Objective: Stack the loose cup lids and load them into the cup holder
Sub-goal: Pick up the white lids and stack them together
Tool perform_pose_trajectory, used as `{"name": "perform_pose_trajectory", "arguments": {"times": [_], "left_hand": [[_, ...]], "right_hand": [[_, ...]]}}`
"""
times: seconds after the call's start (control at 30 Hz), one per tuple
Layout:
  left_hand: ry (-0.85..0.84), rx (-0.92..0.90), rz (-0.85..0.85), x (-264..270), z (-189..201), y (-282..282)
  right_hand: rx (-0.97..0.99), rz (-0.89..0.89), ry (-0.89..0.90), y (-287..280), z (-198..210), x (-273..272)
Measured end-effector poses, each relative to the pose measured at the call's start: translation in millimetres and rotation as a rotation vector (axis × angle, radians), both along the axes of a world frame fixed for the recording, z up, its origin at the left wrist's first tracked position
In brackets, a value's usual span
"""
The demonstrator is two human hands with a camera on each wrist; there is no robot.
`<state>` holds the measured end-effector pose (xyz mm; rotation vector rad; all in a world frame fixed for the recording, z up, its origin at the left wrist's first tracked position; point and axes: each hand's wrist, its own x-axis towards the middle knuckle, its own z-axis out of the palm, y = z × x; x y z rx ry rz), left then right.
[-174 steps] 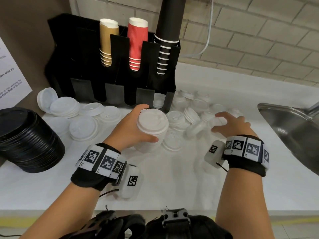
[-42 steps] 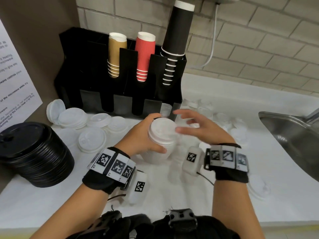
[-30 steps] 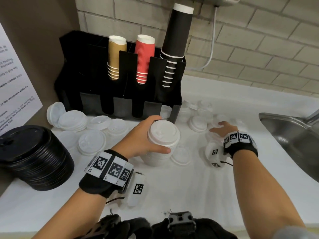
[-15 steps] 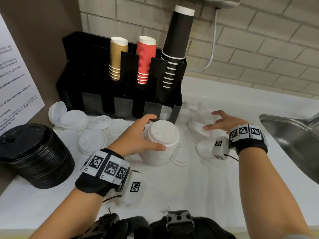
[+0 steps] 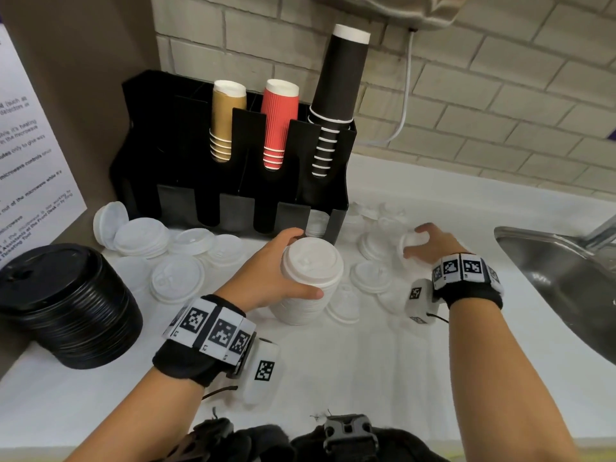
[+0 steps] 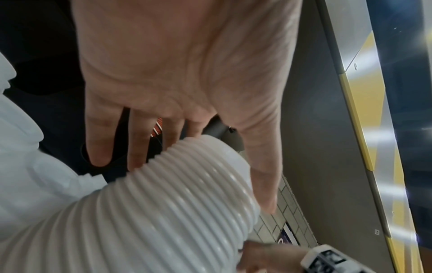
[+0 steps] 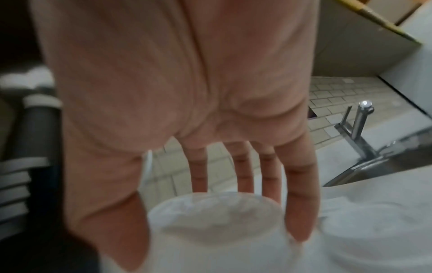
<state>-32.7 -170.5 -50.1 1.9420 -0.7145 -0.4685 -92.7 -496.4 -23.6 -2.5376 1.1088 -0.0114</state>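
Observation:
A tall stack of white cup lids (image 5: 311, 281) stands on the white counter, and my left hand (image 5: 301, 263) grips it around the top. In the left wrist view its ribbed side (image 6: 163, 212) sits between my thumb and fingers. To the right, my right hand (image 5: 415, 241) holds one loose white lid (image 5: 407, 242) between thumb and fingers, just above the counter; the right wrist view shows that lid (image 7: 217, 218) blurred. The black cup holder (image 5: 233, 188) stands behind, with tan, red and black cups in its slots. More loose lids (image 5: 371, 276) lie around the stack.
A big stack of black lids (image 5: 63, 305) fills the left front. Loose white lids (image 5: 176, 278) spread in front of the holder on the left. A steel sink (image 5: 560, 281) and tap are at the right. A brick wall runs behind.
My right hand left the top of the stack, reached to the loose lids on the right and picked one up. My left hand stayed on the stack.

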Motion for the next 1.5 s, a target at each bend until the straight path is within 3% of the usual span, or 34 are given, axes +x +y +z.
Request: {"name": "perform_pose_trajectory", "arguments": {"times": [0.13, 0.23, 0.5, 0.77, 1.13, 1.2, 1.3, 1.33, 1.4, 1.5], "left_hand": [[0.040, 0.019, 0.015, -2, -2, -2], [0.041, -0.016, 0.012, -4, -5, -3], [0.053, -0.046, 0.026, -4, -7, -3], [0.051, -0.051, 0.046, -4, -5, -8], [0.061, -0.035, 0.027, -3, -5, -6], [0.059, -0.025, 0.005, -3, -2, -5], [0.047, -0.035, -0.023, -2, 1, -1], [0.041, -0.040, -0.031, -2, 3, -1], [0.031, -0.044, -0.031, -1, 5, -1], [0.027, -0.043, -0.013, -2, 7, -2]], "right_hand": [[0.402, 0.214, -0.375, 44, 24, -10], [0.535, 0.450, -0.482, 86, 32, -15], [0.405, 0.766, -0.398, 136, 30, -14], [0.245, 0.855, -0.298, 155, 36, -12], [0.262, 0.872, -0.265, 151, 30, -13], [0.325, 0.786, -0.400, 134, 26, -16], [0.357, 0.335, -0.609, 85, 11, -19], [0.318, 0.162, -0.583, 65, 5, -19], [0.233, -0.126, -0.367, 29, -6, -20], [0.108, -0.382, -0.013, -2, -17, -24]]}}
